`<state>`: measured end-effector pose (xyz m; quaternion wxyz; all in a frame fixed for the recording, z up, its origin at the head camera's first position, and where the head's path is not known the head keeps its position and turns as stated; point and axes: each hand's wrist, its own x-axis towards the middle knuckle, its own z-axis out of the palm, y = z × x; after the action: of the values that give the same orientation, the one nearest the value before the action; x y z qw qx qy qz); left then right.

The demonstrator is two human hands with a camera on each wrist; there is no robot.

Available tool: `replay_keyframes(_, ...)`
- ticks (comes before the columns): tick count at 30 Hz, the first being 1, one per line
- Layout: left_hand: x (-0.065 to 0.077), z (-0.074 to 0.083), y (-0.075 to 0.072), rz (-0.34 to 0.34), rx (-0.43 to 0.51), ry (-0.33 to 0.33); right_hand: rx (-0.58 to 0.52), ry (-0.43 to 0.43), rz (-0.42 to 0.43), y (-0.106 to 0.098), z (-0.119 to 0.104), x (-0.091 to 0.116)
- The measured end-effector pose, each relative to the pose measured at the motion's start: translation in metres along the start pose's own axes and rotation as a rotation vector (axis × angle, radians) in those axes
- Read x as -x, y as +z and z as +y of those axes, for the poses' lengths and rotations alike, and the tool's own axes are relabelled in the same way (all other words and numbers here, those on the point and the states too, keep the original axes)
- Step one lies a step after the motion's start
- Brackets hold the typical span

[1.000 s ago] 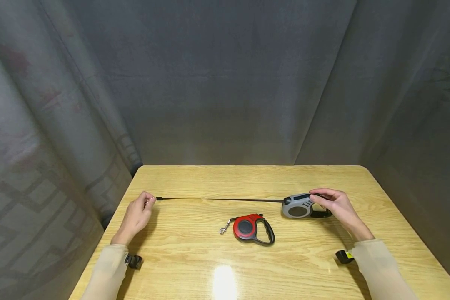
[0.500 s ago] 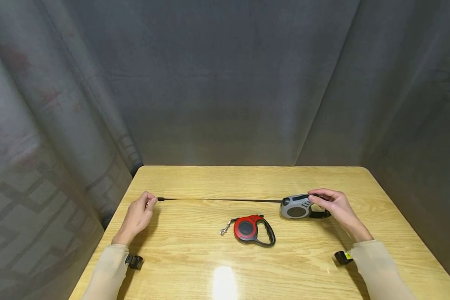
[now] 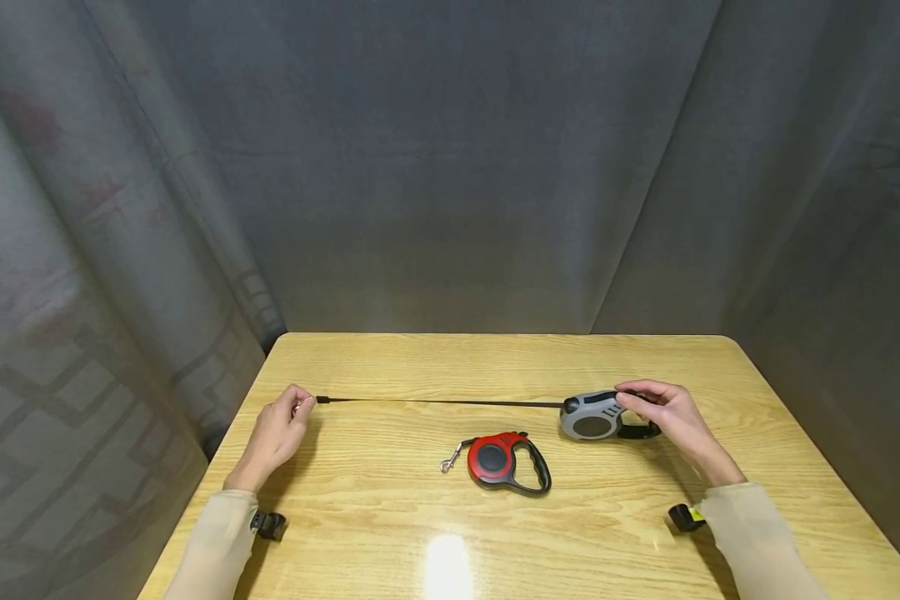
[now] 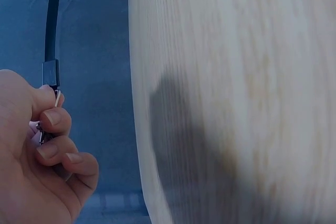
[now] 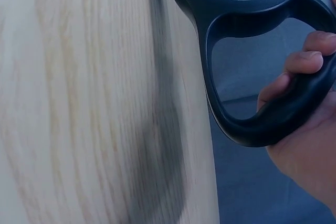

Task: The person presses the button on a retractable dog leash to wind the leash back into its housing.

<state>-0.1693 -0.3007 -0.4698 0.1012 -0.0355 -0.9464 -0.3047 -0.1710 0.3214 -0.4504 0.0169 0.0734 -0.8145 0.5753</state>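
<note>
A grey and black retractable dog leash [image 3: 592,415] is held up at the right in the head view. My right hand [image 3: 663,410] grips its black loop handle [image 5: 299,103], with fingers curled through the opening in the right wrist view. A thin black strap [image 3: 450,402] runs straight from the casing across to the left. At its far end my left hand [image 3: 276,429] pinches the metal clip [image 4: 43,132], just below the strap's black end sleeve [image 4: 51,73]; the fingers partly hide the clip.
A second retractable leash [image 3: 492,460], red and black, lies on the wooden table [image 3: 360,533] between the hands, its silver clip [image 3: 447,463] pointing left. Grey curtains [image 3: 450,167] hang behind the table and along both sides. Each wrist wears a small black camera.
The grey leash casing has shifted very slightly left with my right hand. My left hand has moved a touch to the right. The strap stays stretched between them, and the red leash stays put.
</note>
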Motion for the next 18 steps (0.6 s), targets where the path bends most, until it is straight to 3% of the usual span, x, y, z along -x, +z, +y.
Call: replay_keyframes(18,-0.0012,0.0044,0.0045,-0.003,0.018,0.000,0.005,0.000,-0.021,0.0086,-0.0088,-0.0024)
